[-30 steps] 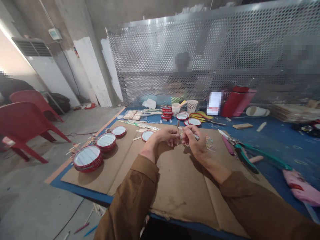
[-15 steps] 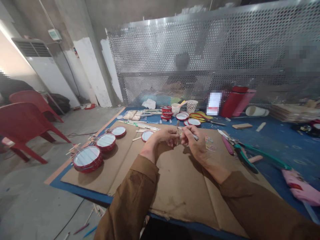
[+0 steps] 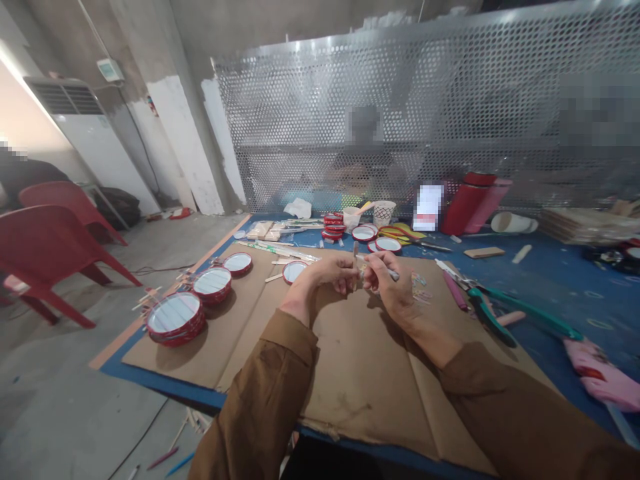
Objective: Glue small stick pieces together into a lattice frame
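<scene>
My left hand (image 3: 330,272) is closed on a small wooden stick (image 3: 355,248), which points up above the fingertips. In my right hand (image 3: 393,287) is a slim pen (image 3: 394,275), its pale front end pointing left at the stick. Both hands meet above the cardboard sheet (image 3: 360,373), and the fingers hide most of the stick. Small coloured loops (image 3: 421,292) lie just right of my right hand. Left of my left wrist is a red-rimmed disc with a white face (image 3: 294,271), beside thin wooden sticks (image 3: 274,277).
Red-rimmed round pieces (image 3: 175,313) stand in a row at left, some with small sticks attached. Paper cups (image 3: 384,212), scissors (image 3: 425,244), a phone (image 3: 428,208) and a red bottle (image 3: 467,203) stand or lie behind. Green-handled pliers (image 3: 490,317) and a pink glue gun (image 3: 600,377) lie at right.
My right hand and the pen have shifted very slightly against the stick. My left hand keeps its place and grip.
</scene>
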Tool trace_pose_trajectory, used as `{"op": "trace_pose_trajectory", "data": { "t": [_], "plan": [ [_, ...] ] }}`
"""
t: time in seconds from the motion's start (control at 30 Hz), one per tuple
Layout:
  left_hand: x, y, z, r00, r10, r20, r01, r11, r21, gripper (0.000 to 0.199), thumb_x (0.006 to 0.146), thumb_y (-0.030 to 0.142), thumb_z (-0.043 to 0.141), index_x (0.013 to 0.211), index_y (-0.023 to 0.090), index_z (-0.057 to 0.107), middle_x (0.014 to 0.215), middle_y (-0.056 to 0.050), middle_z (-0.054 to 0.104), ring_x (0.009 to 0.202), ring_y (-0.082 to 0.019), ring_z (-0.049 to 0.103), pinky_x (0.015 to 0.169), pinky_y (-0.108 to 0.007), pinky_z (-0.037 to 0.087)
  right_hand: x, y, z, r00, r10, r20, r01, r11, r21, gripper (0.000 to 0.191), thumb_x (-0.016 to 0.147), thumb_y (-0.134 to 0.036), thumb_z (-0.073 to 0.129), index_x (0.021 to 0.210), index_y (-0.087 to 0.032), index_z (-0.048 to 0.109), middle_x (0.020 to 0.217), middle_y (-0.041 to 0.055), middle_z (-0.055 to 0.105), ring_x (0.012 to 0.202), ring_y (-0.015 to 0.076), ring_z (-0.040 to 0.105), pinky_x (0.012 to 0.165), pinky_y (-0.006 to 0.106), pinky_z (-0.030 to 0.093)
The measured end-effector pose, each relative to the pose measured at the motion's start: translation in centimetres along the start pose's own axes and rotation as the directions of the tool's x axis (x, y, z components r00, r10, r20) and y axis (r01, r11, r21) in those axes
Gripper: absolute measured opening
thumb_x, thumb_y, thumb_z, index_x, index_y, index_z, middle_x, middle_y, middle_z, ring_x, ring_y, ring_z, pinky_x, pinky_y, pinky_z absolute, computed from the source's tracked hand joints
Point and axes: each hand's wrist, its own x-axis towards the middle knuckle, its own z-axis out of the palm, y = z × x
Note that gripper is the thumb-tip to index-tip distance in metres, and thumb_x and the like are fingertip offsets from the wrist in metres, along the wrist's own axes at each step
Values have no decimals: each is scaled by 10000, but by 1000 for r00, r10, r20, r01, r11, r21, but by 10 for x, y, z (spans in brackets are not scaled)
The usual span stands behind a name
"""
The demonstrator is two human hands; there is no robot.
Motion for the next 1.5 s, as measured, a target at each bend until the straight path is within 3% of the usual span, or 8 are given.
{"op": "trace_pose_trajectory", "data": {
  "t": [0.23,0.43,0.67,1.5],
  "plan": [
    [0,-3,-1,999,36,0,-36,999,-20,273,906,402,564,831,144,520,653,-2,610,514,-81,595,530,-193,442,-1,-2,0,1000,7,-8,-7,1000,14,353,825,-555,619,782,-207,576,553,-54,567,401,82,517,386,189,409],
    [3,-5,-1,1000,18,16,-17,1000,-6,199,941,322,495,851,146,518,657,3,619,522,-69,597,550,-181,453,-1,-2,0,1000,-18,18,18,1000,3,354,837,-555,603,773,-207,575,563,-50,569,406,83,523,388,192,404],
    [5,-5,-2,1000,18,23,-17,999,-47,270,889,402,588,836,145,522,652,-6,626,504,-94,610,527,-200,448,0,-2,1,1000,-2,1,2,999,34,329,836,-527,616,782,-205,575,553,-57,562,402,80,516,389,191,401],
    [5,-7,-2,1000,18,11,-18,1000,-14,180,935,304,494,846,149,509,657,-4,622,506,-94,615,534,-203,461,0,-1,1,1000,27,-1,-27,998,48,356,816,-551,632,791,-202,568,566,-56,566,395,77,520,382,187,405]
  ]
}}
